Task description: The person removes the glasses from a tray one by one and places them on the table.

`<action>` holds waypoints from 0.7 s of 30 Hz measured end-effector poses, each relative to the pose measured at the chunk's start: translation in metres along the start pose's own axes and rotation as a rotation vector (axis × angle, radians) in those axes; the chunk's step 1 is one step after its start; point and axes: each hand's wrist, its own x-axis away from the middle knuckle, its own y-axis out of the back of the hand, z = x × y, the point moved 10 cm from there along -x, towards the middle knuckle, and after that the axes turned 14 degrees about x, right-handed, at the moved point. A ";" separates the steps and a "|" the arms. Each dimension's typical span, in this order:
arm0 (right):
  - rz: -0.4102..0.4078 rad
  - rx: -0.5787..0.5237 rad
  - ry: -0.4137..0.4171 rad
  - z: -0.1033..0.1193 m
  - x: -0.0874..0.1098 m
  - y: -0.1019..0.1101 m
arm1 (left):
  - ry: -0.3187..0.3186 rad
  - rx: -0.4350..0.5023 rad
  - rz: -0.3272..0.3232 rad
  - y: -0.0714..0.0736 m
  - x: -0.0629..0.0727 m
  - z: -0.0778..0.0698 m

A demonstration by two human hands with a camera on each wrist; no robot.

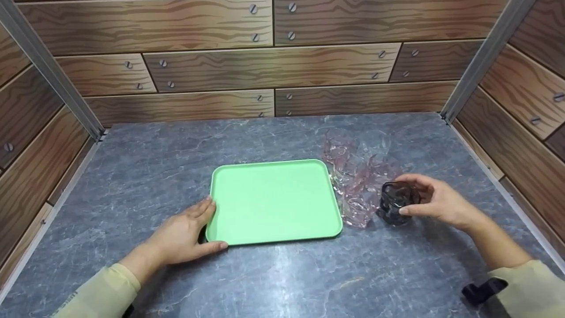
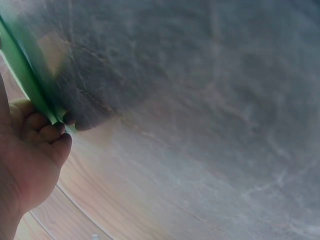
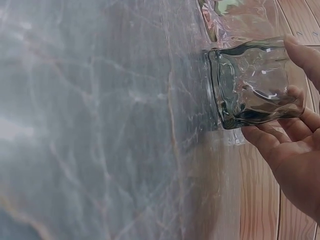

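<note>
My left hand (image 1: 183,232) holds the near left corner of a flat green tray (image 1: 273,201), fingers along its left side and thumb at the near edge. In the left wrist view the fingertips (image 2: 59,131) meet the tray's green rim (image 2: 30,80). On the other side, my right hand (image 1: 441,203) grips a dark, see-through drinking glass (image 1: 397,205) by its side, thumb in front and fingers behind. That glass is upright; in the right wrist view its thick base (image 3: 220,90) is at the tabletop, though I cannot tell whether it touches.
Several pinkish and clear glasses (image 1: 359,207) stand close together between the tray's right edge and the dark glass; their outlines blend. The grey marbled table (image 1: 273,282) is bounded by wood-patterned walls (image 1: 273,66) at the back and both sides.
</note>
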 end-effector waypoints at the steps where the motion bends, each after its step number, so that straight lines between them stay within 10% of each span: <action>1: -0.002 -0.002 0.004 0.000 0.000 0.000 | 0.000 -0.001 0.001 0.000 0.000 0.000; 15: 0.001 0.043 0.005 0.005 -0.004 -0.002 | 0.025 0.000 0.008 0.007 0.000 0.002; 21: -0.083 0.223 -0.025 0.020 -0.001 0.020 | 0.029 0.002 -0.045 0.024 -0.007 -0.001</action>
